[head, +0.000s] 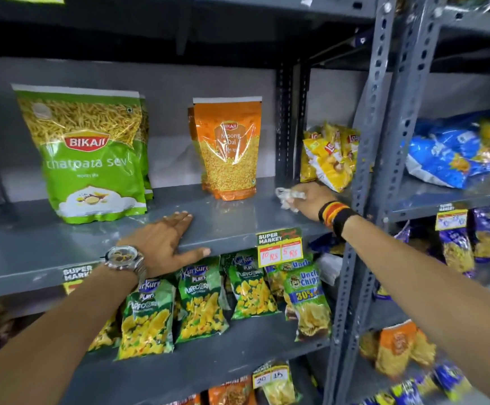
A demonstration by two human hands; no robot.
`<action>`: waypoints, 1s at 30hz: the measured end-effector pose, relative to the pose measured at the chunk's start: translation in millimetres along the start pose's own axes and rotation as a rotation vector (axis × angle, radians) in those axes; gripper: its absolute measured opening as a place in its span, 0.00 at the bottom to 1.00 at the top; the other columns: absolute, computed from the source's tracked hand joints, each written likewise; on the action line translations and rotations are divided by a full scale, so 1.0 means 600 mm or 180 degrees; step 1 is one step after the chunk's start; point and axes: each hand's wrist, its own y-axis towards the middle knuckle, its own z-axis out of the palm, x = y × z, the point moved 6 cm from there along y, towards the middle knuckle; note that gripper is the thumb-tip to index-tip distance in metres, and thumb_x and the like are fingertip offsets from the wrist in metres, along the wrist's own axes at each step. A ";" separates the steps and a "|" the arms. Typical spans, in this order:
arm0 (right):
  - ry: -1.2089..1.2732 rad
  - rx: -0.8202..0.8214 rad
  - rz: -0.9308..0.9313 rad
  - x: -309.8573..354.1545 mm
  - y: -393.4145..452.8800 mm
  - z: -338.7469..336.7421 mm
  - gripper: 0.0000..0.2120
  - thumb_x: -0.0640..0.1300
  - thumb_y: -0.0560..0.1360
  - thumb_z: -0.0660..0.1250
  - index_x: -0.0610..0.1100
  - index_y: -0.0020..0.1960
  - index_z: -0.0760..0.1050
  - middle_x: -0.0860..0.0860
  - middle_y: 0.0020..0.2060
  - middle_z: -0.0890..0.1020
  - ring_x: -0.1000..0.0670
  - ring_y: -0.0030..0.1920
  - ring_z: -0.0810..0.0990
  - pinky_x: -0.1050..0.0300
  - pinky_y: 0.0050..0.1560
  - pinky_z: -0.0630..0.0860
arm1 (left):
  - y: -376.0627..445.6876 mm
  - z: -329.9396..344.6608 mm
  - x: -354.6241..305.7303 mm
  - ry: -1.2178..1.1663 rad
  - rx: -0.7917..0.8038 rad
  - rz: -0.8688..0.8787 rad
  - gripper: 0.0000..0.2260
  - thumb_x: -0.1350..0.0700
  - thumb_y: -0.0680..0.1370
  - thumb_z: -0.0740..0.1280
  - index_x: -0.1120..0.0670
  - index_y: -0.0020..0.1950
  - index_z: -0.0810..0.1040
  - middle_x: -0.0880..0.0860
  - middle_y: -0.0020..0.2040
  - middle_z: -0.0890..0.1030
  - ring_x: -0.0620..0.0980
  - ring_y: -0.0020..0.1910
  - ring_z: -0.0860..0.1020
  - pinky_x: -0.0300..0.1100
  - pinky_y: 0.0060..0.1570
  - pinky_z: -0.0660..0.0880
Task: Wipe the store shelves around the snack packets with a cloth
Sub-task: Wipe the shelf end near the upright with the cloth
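Note:
A grey metal shelf runs across the middle of the view. On it stand a green sev packet at the left and an orange moong dal packet nearer the middle. My right hand presses a crumpled white cloth onto the shelf's right end, just right of the orange packet. My left hand, with a silver watch on the wrist, lies flat on the shelf's front edge, fingers spread and holding nothing.
Yellow chip packets lie just behind my right hand by the slotted upright post. Green puffcorn packets fill the shelf below. A price tag hangs on the shelf edge. Blue packets sit on the neighbouring rack.

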 end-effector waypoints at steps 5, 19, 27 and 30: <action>0.0478 0.0248 -0.0671 0.088 -0.037 -0.006 0.09 0.51 0.74 0.69 0.51 0.54 0.81 0.51 0.47 0.85 0.50 0.46 0.81 0.53 0.49 0.78 | -0.005 0.001 0.001 -0.0071 0.0026 0.0026 0.54 0.19 0.68 0.43 0.55 0.82 0.54 0.55 0.82 0.58 0.53 0.78 0.63 0.49 0.76 0.60; 0.1072 0.0585 -0.1037 0.138 -0.196 0.040 0.21 0.56 0.74 0.68 0.50 0.64 0.76 0.53 0.62 0.80 0.55 0.60 0.78 0.58 0.62 0.72 | -0.040 -0.007 -0.016 0.0247 -0.0298 0.0068 0.46 0.25 0.75 0.40 0.56 0.82 0.53 0.57 0.82 0.57 0.55 0.80 0.59 0.51 0.78 0.55; 0.1334 0.1411 -0.0783 0.042 -0.281 0.173 0.17 0.49 0.75 0.69 0.49 0.63 0.78 0.58 0.57 0.80 0.63 0.54 0.78 0.73 0.56 0.72 | -0.221 0.106 -0.063 -0.0043 -0.0971 0.0655 0.32 0.44 0.83 0.53 0.62 0.81 0.55 0.60 0.82 0.53 0.57 0.82 0.50 0.55 0.80 0.50; 0.1162 0.1689 -0.0755 0.029 -0.266 0.286 0.16 0.47 0.76 0.69 0.50 0.63 0.78 0.55 0.61 0.79 0.60 0.59 0.77 0.70 0.58 0.72 | -0.259 0.235 -0.048 -0.0401 -0.0382 0.0450 0.33 0.39 0.84 0.49 0.60 0.81 0.56 0.58 0.82 0.54 0.57 0.82 0.52 0.54 0.79 0.52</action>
